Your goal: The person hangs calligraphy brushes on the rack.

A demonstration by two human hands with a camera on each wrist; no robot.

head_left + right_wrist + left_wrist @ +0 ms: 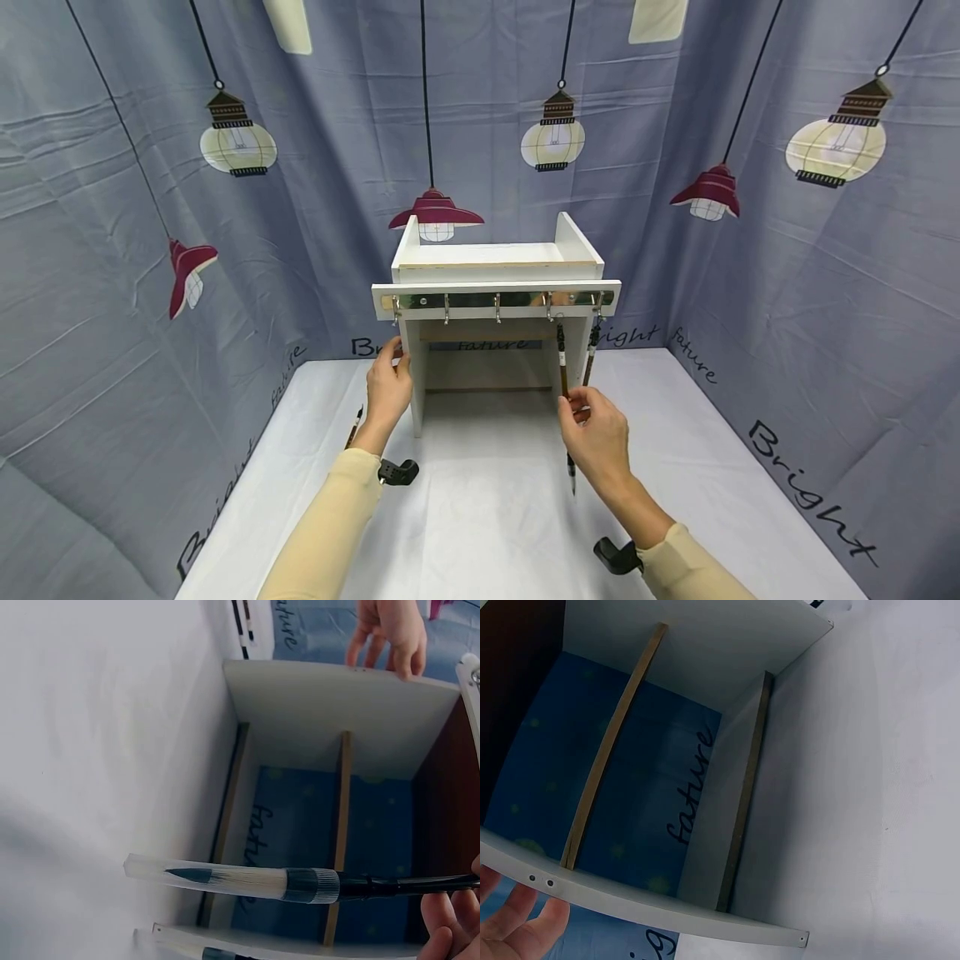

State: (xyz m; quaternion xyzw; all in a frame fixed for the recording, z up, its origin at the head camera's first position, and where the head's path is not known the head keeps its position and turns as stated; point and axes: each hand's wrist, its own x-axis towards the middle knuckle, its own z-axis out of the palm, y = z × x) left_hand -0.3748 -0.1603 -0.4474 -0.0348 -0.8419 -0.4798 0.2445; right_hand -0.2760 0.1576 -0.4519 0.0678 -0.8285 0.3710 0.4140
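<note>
My right hand [597, 429] pinches the dark handle of a paintbrush [563, 358] that hangs upright, its top end right at the second hook from the right. In the right wrist view a clear cap covers the bristles of this brush [247, 883]. A second paintbrush [592, 354] hangs from the rightmost hook, partly hidden by the hand. At the left, my left hand [388, 387] touches the front edge of the side panel of a white shelf [415, 375] with bent fingers. Its fingertips [553, 913] show along that edge in the left wrist view.
A hook rail [497, 302] with several metal hooks spans the shelf's front. Beyond the left wrist, brushes [354, 429] lie on the white tabletop [487, 517]. A grey-blue curtain [480, 108] with printed lamps surrounds the table. Black wrist mounts [399, 472] sit at both sleeves.
</note>
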